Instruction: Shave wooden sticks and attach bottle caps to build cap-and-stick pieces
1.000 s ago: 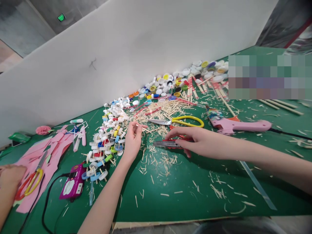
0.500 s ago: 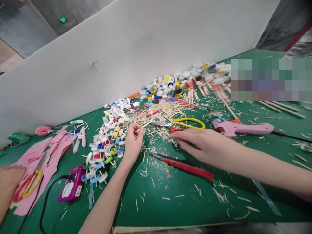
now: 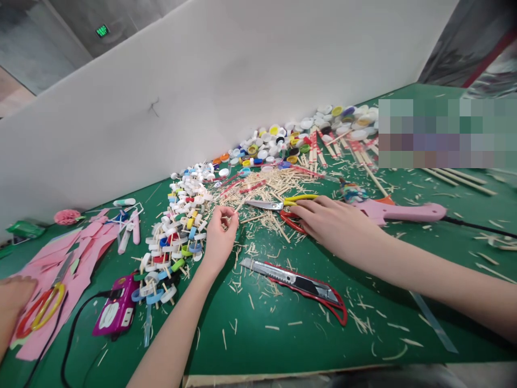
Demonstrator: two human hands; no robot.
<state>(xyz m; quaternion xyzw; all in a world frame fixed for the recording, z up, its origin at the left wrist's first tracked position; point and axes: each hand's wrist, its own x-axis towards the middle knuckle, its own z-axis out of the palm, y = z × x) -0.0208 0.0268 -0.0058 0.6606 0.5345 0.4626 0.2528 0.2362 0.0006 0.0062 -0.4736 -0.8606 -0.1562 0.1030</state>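
Note:
My left hand pinches a thin wooden stick between thumb and fingertips, above a pile of wood slivers. My right hand is closed over the handles of a pair of scissors with one yellow and one red loop. Their blades point left toward the stick and the scissors still lie on the table. Below the hands, a red box cutter rests flat, its blade toward my left hand.
Bottle-cap rings joined with sticks stand left of my left hand. Loose caps line the white partition. A pink glue gun lies right, a purple box left. Another person's hand rests beside pink paper and other scissors.
My right hand has moved onto the scissors' handles, its fingers curling over them. The box cutter has tipped from its edge to lie flat. My left hand keeps its pinch.

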